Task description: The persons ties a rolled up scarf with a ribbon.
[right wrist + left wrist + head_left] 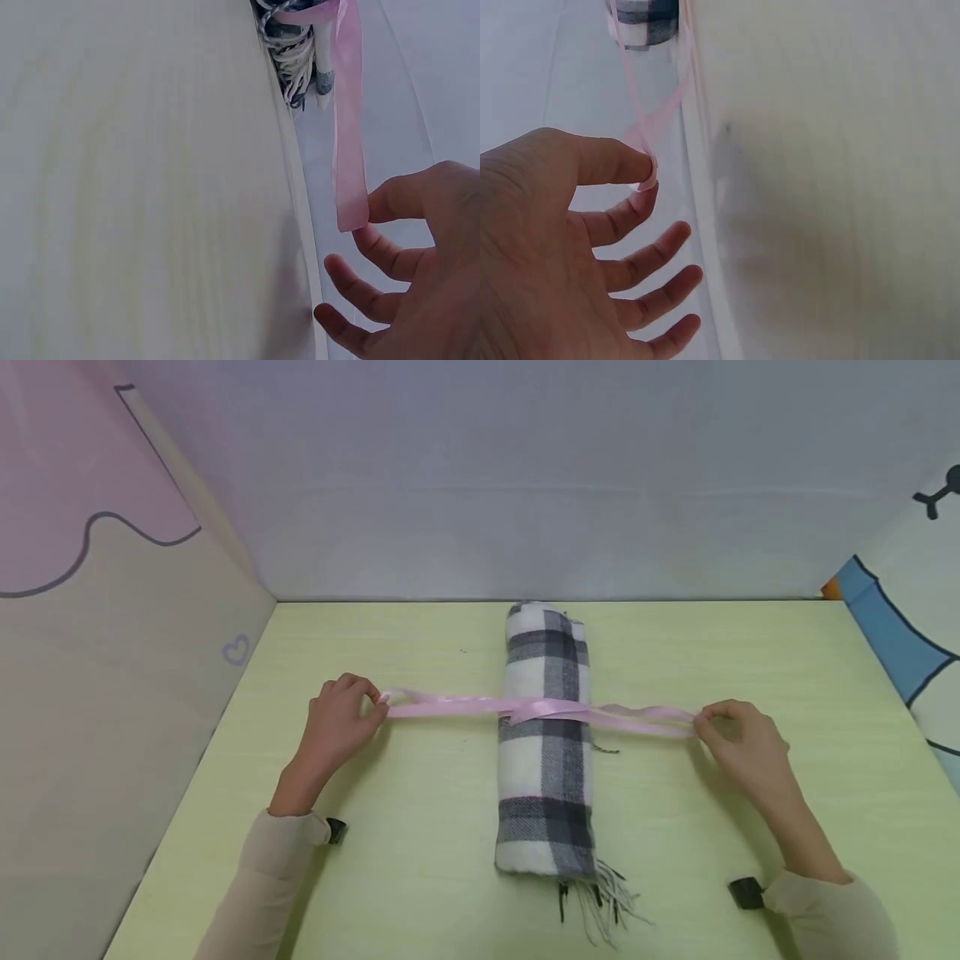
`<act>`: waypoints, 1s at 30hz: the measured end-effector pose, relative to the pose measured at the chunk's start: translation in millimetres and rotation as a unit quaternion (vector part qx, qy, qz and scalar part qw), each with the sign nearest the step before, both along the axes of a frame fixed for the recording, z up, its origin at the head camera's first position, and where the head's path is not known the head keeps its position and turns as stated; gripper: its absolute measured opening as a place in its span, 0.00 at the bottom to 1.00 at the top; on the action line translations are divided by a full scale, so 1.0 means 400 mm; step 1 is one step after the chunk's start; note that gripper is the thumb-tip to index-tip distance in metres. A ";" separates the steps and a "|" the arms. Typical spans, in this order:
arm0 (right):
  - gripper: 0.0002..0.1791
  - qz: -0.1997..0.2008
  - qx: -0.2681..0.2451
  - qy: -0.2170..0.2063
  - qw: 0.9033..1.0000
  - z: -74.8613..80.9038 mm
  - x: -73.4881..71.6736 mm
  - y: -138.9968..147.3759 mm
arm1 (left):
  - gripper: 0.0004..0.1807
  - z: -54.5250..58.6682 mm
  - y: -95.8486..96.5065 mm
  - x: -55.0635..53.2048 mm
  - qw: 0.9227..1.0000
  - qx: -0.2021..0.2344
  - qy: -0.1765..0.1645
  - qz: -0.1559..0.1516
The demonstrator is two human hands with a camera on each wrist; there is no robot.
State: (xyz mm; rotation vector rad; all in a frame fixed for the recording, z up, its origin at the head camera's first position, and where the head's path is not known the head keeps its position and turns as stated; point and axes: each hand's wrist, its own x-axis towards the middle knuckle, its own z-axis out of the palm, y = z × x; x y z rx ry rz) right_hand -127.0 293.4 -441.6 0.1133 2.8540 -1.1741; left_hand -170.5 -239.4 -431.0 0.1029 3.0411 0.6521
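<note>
Left hand (341, 718) and right hand (750, 756) pinch the pink ribbon (551, 708), other fingers spread, apparently to stretch it left-to-right across the rolled scarf (543, 768).

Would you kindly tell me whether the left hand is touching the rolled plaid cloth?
No, the left hand pinches the pink ribbon out to one side, apart from the rolled plaid cloth.

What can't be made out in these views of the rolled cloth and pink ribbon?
Head view: whether the pink ribbon passes beneath the rolled cloth; the cloth covers that spot.
Left wrist view: the ribbon's exact end; the left hand partly covers it.
Left wrist view: most of the cloth, cut off by the top edge.
Right wrist view: the cloth above its fringe, cut off likewise.
</note>
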 end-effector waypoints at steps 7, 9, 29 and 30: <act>0.26 -0.047 0.098 -0.046 0.993 -0.001 0.002 0.033 | 0.16 -0.002 -0.029 0.013 0.999 -0.012 -0.030 0.044; 0.28 -0.059 0.107 -0.056 0.991 -0.002 0.004 0.039 | 0.16 0.001 -0.042 0.016 0.998 -0.020 -0.037 0.054; 0.11 0.199 0.051 0.099 0.974 0.021 -0.008 -0.037 | 0.22 0.029 -0.013 0.023 0.998 -0.048 0.008 0.047; 0.11 0.206 0.057 0.096 0.972 0.022 -0.014 -0.042 | 0.21 0.031 0.002 0.020 0.999 -0.035 0.009 0.035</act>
